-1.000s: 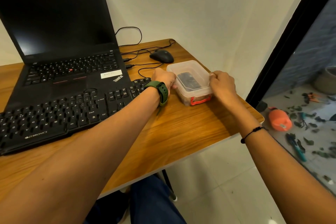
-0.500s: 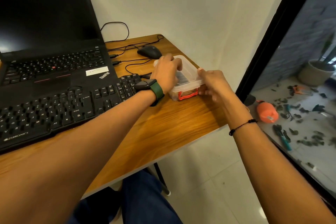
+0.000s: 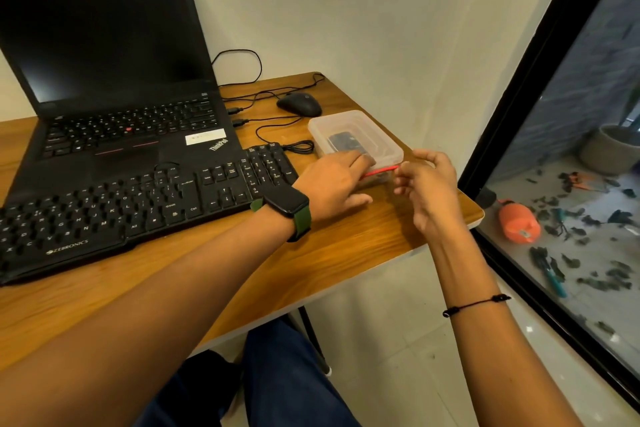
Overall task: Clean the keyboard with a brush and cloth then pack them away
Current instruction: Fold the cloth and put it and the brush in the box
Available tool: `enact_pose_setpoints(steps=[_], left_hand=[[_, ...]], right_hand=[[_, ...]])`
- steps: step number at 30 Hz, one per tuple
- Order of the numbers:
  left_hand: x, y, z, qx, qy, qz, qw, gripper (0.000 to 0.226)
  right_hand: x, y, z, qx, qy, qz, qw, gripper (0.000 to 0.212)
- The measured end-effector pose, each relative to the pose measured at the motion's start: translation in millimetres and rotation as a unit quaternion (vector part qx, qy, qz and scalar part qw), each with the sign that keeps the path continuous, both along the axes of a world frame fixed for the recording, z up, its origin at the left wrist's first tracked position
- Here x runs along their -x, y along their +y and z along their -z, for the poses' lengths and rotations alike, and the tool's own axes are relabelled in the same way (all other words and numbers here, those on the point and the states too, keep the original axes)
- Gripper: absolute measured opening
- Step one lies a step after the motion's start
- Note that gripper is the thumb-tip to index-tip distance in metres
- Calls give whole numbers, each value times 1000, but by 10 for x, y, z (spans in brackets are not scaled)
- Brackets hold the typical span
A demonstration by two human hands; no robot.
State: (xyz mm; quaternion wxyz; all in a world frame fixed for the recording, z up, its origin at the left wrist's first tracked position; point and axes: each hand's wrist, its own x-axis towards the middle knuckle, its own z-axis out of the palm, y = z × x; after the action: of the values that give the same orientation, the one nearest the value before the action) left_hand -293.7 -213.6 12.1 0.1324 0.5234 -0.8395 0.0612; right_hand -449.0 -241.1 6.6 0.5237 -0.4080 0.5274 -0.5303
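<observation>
A clear plastic box (image 3: 356, 128) with its lid on stands near the desk's right edge, and something dark shows through the lid. Its red latch (image 3: 382, 169) runs along the near end. My left hand (image 3: 332, 184), with a green-strapped watch on the wrist, lies against that near end with its fingers over the latch. My right hand (image 3: 427, 184) hovers at the box's near right corner, fingers loosely curled and apart, fingertips by the latch's end. The black keyboard (image 3: 138, 201) lies to the left of the box. No brush or cloth can be made out.
An open black laptop (image 3: 114, 80) stands behind the keyboard. A black mouse (image 3: 299, 104) and loose cables (image 3: 277, 135) lie behind the box. The wooden desk (image 3: 346, 253) ends just right of the box. A glass pane (image 3: 571, 184) stands to the right.
My left hand has come off the box's lid and dropped to the red latch at its near end. My right hand has let go of the box's right side.
</observation>
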Motion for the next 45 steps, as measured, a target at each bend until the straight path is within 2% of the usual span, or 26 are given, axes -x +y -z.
enact_pose_setpoints(steps=[2,5,9,13,16,21,24,26,28,30,32,35,37,40,42,45], left_hand=[[37,-1,28,31,15,-8,999,39],[80,-2,41,61,63,-23,996,26],[94,5,42,76,99,-29,992,22],[95,9,65,85,114,-22,990,19],[98,5,78,94,113,-21,989,14],[127,15,75,84,145,-42,985,14],[125,-14,67,81,147,-46,985,16],[98,-56,37,48,158,-32,986,19],[42,-132,-15,28,180,-28,983,23],[-55,-300,-84,42,215,-84,972,28],[-186,-565,-182,45,253,-190,948,32],[-395,-880,-379,-42,281,-301,911,43],[-480,-963,-450,-120,285,-323,895,44],[-526,-1071,-437,-223,280,-317,878,48],[-508,-1127,-391,-257,281,-313,870,48],[-501,-1212,-342,-288,336,-314,840,41]], right_hand=[[-22,35,-57,39,42,-16,998,28],[-21,43,-74,101,168,-35,980,17],[19,-29,-59,176,345,-69,919,18],[53,-132,-59,196,428,-86,878,21],[86,-167,-101,210,452,-112,860,21],[47,-217,-133,221,452,-120,856,11],[69,-283,-209,202,455,-165,851,4],[100,-336,-303,176,428,-205,863,5],[77,-414,-377,171,386,-210,882,17],[-38,-542,-444,179,386,-167,889,27],[-211,-717,-475,170,410,-141,885,34],[-483,-1015,-492,115,443,-163,874,46],[-623,-1166,-474,72,469,-190,859,56],[-782,-1332,-448,35,525,-228,819,66],[-832,-1411,-433,21,544,-241,803,64],[-886,-1517,-425,8,552,-252,795,49]])
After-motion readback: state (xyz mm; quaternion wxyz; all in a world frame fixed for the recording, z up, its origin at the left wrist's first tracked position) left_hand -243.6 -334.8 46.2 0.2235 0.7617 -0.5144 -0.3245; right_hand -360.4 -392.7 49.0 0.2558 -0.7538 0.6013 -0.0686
